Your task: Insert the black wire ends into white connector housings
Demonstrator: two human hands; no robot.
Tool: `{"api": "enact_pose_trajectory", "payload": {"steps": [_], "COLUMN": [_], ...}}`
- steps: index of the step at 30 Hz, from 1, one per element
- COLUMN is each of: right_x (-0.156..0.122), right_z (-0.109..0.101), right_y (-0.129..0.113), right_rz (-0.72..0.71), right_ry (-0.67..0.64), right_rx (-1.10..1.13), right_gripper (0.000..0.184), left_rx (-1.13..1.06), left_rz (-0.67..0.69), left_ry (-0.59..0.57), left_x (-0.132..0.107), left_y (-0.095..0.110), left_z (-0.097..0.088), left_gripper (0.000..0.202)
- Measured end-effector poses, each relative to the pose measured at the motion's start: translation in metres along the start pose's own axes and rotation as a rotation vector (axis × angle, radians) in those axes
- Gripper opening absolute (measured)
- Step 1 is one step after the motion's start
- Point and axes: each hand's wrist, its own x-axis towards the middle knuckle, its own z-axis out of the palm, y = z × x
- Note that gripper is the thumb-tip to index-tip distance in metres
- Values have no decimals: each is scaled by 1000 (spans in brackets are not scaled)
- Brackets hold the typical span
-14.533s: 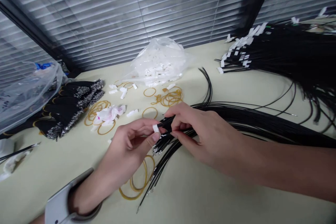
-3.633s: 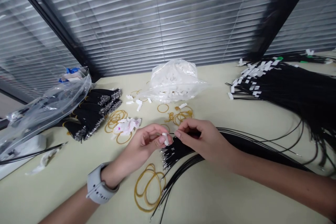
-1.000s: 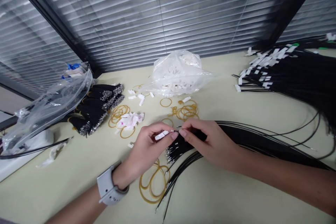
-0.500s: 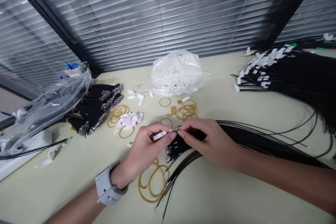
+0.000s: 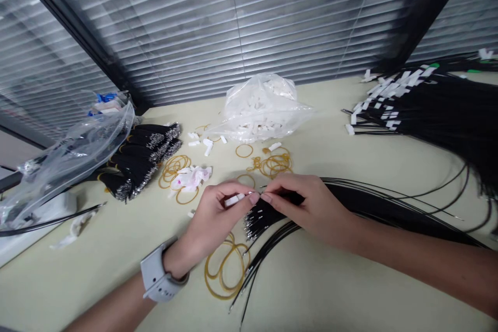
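My left hand (image 5: pixel 221 215), a grey watch (image 5: pixel 160 272) on its wrist, is closed with a white plastic connector (image 5: pixel 234 199) tucked between thumb and curled fingers. Its thumb and fingertip also pinch close to a small metal wire end, mostly hidden. My right hand (image 5: pixel 307 205) pinches a black wire whose end meets the left fingertips. Both hands sit over a bundle of black wires (image 5: pixel 259 223) with bare metal terminals. Several loose black wires (image 5: pixel 268 246) fan out just below.
A clear bag of white connectors (image 5: pixel 262 109) stands by the blinds. Yellow rubber bands (image 5: pixel 274 165) and crumpled tissue (image 5: pixel 192 178) lie about. At left are bundled wires with metal ends (image 5: pixel 146 155) under plastic; at right, black wires fitted with white connectors (image 5: pixel 404 88).
The fingertips of both hands have drawn slightly closer, covering the metal terminal that showed between them. The white connector in my left hand is a little more hidden.
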Motion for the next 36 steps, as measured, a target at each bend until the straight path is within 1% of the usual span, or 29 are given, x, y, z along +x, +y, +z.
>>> {"api": "enact_pose_trajectory", "payload": {"steps": [3, 5, 8, 11, 14, 16, 18, 23, 29, 36], "right_x": [0, 0, 0, 0, 0, 0, 0, -1, -4, -5], "right_z": [0, -1, -2, -3, -3, -3, -2, -1, -1, 0], "right_y": [-1, -2, -3, -5, -6, -6, -6, -6, -3, -2], "right_rz": [47, 52, 67, 79, 71, 67, 68, 58, -18, -23], "right_ry": [22, 20, 8, 16, 32, 43, 49, 88, 145, 140], "right_rx": [43, 36, 46, 61, 58, 53, 52, 62, 88, 55], "right_gripper": [17, 17, 17, 17, 18, 18, 17, 16, 16, 14], "left_rx": [6, -5, -37, -130, -198, -257, -334, -389, -452, -500], "left_rz": [16, 2, -37, -71, -155, -214, -241, -237, -236, -275], "left_ry": [33, 41, 9, -40, -58, -65, -88, -171, -157, -178], "left_x": [0, 0, 1, 0, -2, -3, -3, -3, -2, -2], "left_y": [0, -1, -1, 1, 2, 1, 0, -3, -2, 0], "left_z": [-2, -3, -2, -2, -3, -5, -7, -8, -9, -10], "left_gripper": [22, 20, 23, 28, 35, 34, 33, 32, 29, 22]}}
